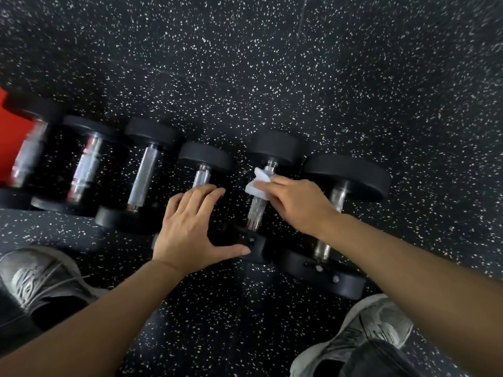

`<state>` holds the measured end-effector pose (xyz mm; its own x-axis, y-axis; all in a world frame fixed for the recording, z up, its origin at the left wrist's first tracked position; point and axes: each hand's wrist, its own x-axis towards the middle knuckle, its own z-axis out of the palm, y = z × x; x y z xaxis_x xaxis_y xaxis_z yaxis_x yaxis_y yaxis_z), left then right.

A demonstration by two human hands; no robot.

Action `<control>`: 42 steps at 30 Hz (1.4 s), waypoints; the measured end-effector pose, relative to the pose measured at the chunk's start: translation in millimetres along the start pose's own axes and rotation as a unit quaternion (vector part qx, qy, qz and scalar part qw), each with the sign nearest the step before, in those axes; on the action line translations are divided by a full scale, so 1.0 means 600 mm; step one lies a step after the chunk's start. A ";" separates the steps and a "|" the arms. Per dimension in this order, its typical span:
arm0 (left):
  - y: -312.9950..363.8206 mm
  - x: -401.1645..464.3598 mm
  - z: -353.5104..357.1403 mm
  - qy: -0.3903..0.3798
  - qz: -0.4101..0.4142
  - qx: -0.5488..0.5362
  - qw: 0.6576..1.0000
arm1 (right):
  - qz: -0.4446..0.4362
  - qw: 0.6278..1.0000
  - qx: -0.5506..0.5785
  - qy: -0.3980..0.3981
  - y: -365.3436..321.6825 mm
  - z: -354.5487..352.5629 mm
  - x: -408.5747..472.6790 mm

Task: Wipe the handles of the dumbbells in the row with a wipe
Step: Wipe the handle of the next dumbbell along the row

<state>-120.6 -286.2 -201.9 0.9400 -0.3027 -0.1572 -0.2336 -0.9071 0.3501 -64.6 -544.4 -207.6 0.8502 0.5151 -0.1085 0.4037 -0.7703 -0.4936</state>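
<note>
- Right hand (296,202): pinches a white wipe (257,185) against the upper part of a knurled handle (258,202), so that cloth rather than skin meets the metal; the lower part of the handle lies bare.
- Dumbbell being wiped (275,144): second from the 3 o'clock end of the row, lying on the speckled floor (272,63) with its handle running roughly from 12 to 6 o'clock.
- Left hand (190,227): released, fingers spread flat over the near head of the neighbouring dumbbell (205,159) at 9 o'clock, thumb reaching toward the wiped dumbbell's near head, probably as a brace against rolling.
- Remaining dumbbells: one (345,175) at 3 o'clock, three more toward 9 o'clock beside a red object (8,137); blurred there.
- Grey shoes (362,336): planted at 5 and 8 o'clock.
</note>
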 end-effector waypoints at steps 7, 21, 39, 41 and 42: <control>0.001 0.000 0.000 0.004 0.007 0.007 1.000 | -0.110 0.984 0.001 -0.139 -0.023 -0.010 -0.005; 0.001 -0.001 0.000 0.001 -0.001 -0.003 1.000 | -0.104 0.978 -0.050 -0.176 -0.023 -0.002 -0.011; 0.001 -0.001 0.000 0.004 0.001 -0.003 1.000 | -0.026 0.976 0.075 -0.202 -0.019 -0.006 -0.017; 0.001 -0.001 -0.001 0.003 0.002 -0.001 1.000 | -0.021 0.980 0.109 -0.168 -0.023 -0.008 -0.019; 0.001 -0.001 -0.001 0.003 0.002 0.000 1.000 | 0.001 0.986 0.124 -0.112 -0.021 -0.008 -0.018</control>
<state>-121.1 -286.5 -201.1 0.9402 -0.3055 -0.1504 -0.2380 -0.9055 0.3514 -77.3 -542.3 -196.4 0.7432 0.6057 -0.2844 0.2834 -0.6699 -0.6863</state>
